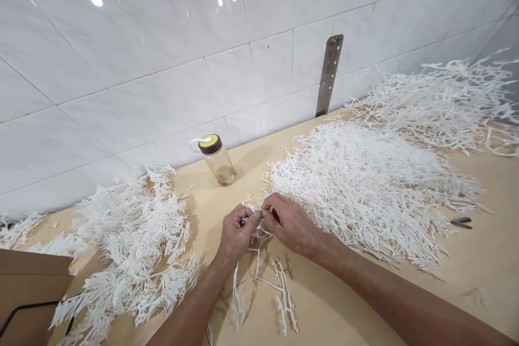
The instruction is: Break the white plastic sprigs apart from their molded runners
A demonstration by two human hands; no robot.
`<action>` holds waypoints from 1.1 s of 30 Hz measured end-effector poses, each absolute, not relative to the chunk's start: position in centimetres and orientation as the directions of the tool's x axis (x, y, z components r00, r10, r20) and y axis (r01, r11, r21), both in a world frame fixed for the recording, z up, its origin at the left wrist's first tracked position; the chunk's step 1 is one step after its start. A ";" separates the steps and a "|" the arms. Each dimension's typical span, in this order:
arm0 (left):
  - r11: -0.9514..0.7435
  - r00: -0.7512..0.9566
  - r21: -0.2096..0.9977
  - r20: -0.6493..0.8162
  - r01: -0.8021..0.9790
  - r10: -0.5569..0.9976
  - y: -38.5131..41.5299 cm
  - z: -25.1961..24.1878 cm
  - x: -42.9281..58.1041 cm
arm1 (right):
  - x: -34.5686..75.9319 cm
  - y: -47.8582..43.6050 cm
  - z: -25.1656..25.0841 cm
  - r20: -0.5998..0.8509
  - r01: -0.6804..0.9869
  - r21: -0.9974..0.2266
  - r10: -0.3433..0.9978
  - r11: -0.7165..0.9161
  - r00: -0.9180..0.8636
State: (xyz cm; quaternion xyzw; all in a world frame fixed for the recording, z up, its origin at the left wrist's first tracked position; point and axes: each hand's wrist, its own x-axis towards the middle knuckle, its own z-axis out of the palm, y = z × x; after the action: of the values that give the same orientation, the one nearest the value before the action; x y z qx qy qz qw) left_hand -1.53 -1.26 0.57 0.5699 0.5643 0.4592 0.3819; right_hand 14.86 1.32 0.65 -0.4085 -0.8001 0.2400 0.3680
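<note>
Near the middle of the table, my left hand (238,231) is closed on a white branching piece (257,277), whose forked stems hang down toward the table's near side. My right hand (290,221) meets it from the right, with thumb and index finger pinched at the top of the same piece. The fingertips of both hands almost touch, and the small part between them is mostly hidden. Right of my hands spreads a large pile of thin white sprigs (365,184). On the left lies a heap of fuller white branches (138,238).
A clear bottle (221,165) with a black and yellow lid stands behind my hands. More white branches (441,102) lie at the back right. A metal bracket (329,75) rises against the tiled wall. A cardboard box (32,292) is at the lower left, a small dark tool (461,223) at the right.
</note>
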 end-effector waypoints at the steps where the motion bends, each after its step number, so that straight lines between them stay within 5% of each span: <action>1: -0.053 -0.058 0.957 0.073 0.286 0.996 -1.2 0.6 -1.5 | 14.9 1.3 0.6 0.392 0.480 -0.679 0.826 0.556 -0.404; 11: -0.013 0.029 0.983 0.007 0.186 1.000 -1.3 0.7 -2.0 | 15.8 1.8 1.7 0.266 0.361 -0.824 0.860 0.438 -0.436; 24: -0.202 0.047 0.860 0.205 0.468 0.978 -1.4 1.4 -2.0 | 15.5 1.3 1.5 0.376 0.478 -0.680 0.824 0.556 -0.423; 33: -0.210 0.030 0.892 0.216 0.401 0.976 -1.4 1.0 -1.8 | 14.8 1.0 0.7 0.457 0.443 -0.685 0.814 0.579 -0.358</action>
State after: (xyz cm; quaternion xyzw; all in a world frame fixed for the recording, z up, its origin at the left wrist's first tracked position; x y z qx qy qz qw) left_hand -1.82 -1.36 1.01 0.6398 0.5382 0.4423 0.3247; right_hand 14.83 1.00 0.75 -0.3973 -0.7913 0.2298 0.4040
